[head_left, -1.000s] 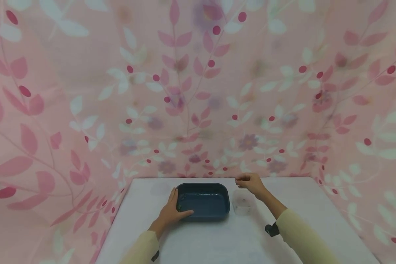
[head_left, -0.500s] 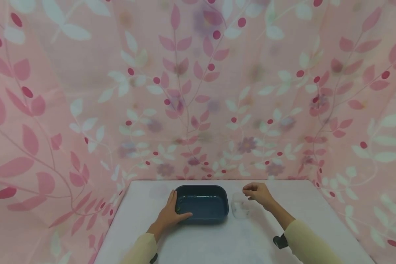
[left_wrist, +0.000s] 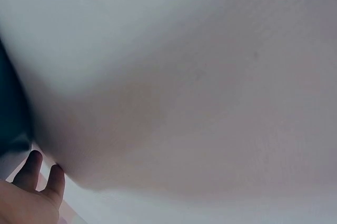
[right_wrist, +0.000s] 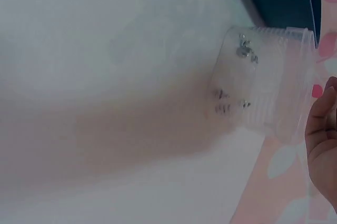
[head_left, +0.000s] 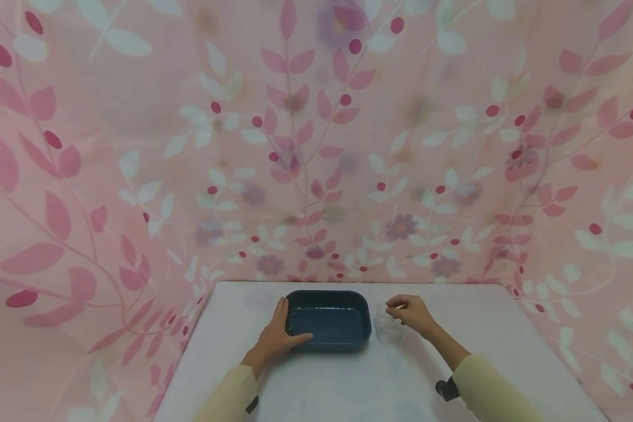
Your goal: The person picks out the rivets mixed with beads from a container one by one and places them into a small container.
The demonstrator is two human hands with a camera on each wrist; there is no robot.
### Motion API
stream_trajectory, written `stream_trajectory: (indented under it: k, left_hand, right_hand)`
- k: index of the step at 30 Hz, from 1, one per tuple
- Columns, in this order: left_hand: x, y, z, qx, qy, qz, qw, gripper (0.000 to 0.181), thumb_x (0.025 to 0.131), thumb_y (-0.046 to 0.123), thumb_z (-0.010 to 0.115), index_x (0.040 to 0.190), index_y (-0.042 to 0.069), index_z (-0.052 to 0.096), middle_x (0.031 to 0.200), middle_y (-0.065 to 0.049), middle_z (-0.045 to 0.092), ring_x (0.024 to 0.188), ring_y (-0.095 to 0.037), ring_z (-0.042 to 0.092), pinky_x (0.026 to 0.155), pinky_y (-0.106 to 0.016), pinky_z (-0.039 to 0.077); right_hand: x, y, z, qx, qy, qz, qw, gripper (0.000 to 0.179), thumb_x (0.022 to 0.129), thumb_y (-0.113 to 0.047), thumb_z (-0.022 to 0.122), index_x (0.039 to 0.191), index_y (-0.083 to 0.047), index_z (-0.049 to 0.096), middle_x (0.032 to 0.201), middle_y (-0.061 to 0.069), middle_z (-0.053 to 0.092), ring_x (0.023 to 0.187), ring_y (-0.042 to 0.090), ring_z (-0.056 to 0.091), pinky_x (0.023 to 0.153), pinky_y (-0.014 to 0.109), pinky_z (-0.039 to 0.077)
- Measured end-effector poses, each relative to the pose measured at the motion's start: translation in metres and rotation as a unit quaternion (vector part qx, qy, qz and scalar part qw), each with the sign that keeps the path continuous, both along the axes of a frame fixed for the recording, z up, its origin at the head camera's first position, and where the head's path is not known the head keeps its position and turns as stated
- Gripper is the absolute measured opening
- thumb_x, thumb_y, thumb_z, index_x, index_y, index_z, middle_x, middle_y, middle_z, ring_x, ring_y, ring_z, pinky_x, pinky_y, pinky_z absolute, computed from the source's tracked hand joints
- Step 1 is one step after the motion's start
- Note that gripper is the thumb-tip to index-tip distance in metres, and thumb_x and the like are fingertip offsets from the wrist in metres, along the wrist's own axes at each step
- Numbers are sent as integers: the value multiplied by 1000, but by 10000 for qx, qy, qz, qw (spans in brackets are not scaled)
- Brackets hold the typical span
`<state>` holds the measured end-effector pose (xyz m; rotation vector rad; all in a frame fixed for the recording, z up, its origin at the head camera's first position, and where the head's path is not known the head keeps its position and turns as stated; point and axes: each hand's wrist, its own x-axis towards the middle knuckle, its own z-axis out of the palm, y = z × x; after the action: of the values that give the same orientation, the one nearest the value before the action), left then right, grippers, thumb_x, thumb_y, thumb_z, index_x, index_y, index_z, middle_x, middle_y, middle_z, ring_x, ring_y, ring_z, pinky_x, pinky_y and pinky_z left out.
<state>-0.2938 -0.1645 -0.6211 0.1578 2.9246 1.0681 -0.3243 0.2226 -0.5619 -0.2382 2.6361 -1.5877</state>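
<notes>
A dark blue rectangular dish (head_left: 327, 322) stands on the white table. My left hand (head_left: 278, 339) rests on its left end, fingers straight along the side wall and thumb lying over the front rim. In the left wrist view two fingertips (left_wrist: 56, 179) are beside the dish's wall (left_wrist: 13, 103). Right of the dish stands a clear plastic tub (right_wrist: 274, 84) with several small metallic pieces (right_wrist: 244, 51) in it. Over the tub is my right hand (head_left: 412, 312), fingers bent and tips close together at the rim; I cannot tell whether they pinch anything.
The white table (head_left: 348, 387) ends at the back against a pink leaf-patterned cloth (head_left: 316, 176), which also hangs at both sides. A dark wrist device (head_left: 446, 388) sits by the right sleeve (head_left: 490, 384).
My right hand has come down from behind the tub to over it, its fingers staying bent. My left hand stays on the dish. The head view has shifted slightly.
</notes>
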Motion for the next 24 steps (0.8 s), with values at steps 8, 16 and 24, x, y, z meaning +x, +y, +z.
stream_trajectory:
  k: [8,16,24]
  left_hand:
    - [0,0,-1,-105,-10,-50,9999,128,69,70,76,160,13,7,168,-7,6,147,-33,31,108,-58,38]
    - [-7,0,1,-79,167,-60,9998,127,70,67,77,160,11,8,168,-9,6,146,-35,34,107,-58,40]
    - [-1,-2,-4,-3,319,-211,9993,129,69,75,72,159,7,10,167,-13,9,144,-36,36,104,-58,43]
  right_hand:
    - [-7,-70,-7,-38,526,350,9980,19,86,-6,75,103,2,73,88,8,72,65,11,61,54,25,53]
    - [-16,-138,-19,-180,938,1209,9881,13,86,-4,75,99,-2,74,89,11,74,64,19,69,54,23,53]
    - [-16,-176,-38,75,808,1394,9869,20,85,-6,75,104,0,74,96,11,75,68,6,62,58,21,51]
